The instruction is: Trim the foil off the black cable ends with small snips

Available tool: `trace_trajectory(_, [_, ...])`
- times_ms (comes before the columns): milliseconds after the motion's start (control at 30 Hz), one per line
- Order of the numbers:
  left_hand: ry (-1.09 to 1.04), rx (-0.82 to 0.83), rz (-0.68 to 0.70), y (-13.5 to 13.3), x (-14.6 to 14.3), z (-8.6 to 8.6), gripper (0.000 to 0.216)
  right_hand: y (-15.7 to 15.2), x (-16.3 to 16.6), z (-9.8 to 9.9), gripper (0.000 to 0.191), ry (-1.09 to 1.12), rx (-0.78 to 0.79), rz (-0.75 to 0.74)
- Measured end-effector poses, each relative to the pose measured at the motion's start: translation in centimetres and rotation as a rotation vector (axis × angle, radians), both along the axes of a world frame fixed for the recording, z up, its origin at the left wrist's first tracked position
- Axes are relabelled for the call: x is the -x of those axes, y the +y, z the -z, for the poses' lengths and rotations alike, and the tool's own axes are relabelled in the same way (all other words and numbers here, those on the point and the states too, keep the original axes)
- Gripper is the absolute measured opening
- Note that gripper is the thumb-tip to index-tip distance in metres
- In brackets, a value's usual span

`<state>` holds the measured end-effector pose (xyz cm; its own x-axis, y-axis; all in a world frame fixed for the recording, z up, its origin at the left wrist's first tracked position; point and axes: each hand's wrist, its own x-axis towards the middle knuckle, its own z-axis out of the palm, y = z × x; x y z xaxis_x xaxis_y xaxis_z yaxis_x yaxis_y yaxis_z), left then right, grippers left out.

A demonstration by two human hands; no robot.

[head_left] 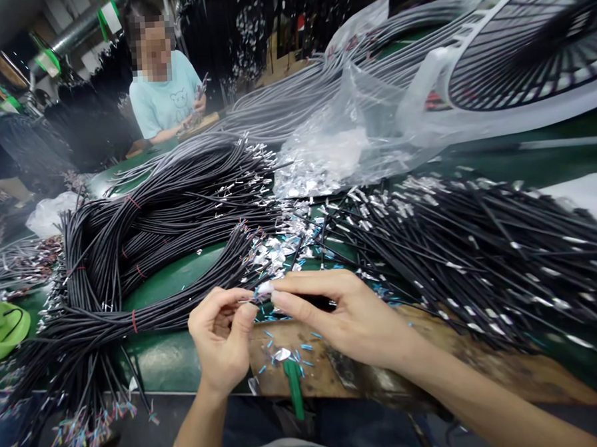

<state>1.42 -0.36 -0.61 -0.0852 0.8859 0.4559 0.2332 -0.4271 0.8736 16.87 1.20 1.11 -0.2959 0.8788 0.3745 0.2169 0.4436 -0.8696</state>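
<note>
My left hand (222, 337) and my right hand (341, 318) meet at the table's front edge, fingertips pinched together on the foil-wrapped end of a black cable (262, 290). The cable's dark body runs under my right palm. A looped bundle of black cables (144, 251) lies to the left, its stripped coloured ends pointing toward my hands. A spread pile of black cables (485, 254) with silver foil ends lies to the right. Foil scraps (280, 248) are scattered just beyond my fingers.
A worn wooden board (346, 371) with blue and silver offcuts sits under my hands on the green table (166, 284). A clear plastic bag (354, 134) holds foil scraps. A white fan (524, 45) stands at the back right. Another person in a light blue shirt (164, 97) works at the far left.
</note>
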Motion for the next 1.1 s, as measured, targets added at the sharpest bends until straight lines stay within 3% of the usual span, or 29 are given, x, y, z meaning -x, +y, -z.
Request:
trace_trajectory(200, [0.131, -0.076, -0.027, -0.1, 0.0, 0.2, 0.008, 0.0, 0.0, 0.0, 0.024, 0.01, 0.012, 0.052])
trace_trajectory(400, [0.33, -0.313, -0.103, 0.0, 0.0, 0.2, 0.008, 0.0, 0.1, 0.1, 0.023, 0.05, 0.028, 0.06])
trace_trajectory(567, [0.422, -0.353, -0.203, -0.1, -0.2, 0.6, 0.008, 0.0, 0.0, 0.0, 0.024, 0.025, 0.023, 0.083])
trace_trajectory(700, [0.437, -0.327, -0.294, -0.5, -0.3, 0.8, 0.002, -0.1, 0.0, 0.3, 0.022, -0.005, -0.038, 0.158])
trace_trajectory(833, [0.491, -0.265, -0.294, -0.6, -0.2, 0.5, 0.008, -0.3, 0.2, 0.7, 0.02, -0.027, -0.129, 0.23])
trace_trajectory(1000, [0.429, -0.129, -0.172, -0.1, -0.2, -0.3, 0.017, -0.4, 0.3, 0.8, 0.018, -0.057, -0.222, 0.282])
trace_trajectory(1100, [0.294, 0.083, -0.025, 0.4, 0.0, -1.1, 0.024, -0.4, 0.2, 0.8, 0.018, -0.055, -0.229, 0.285])
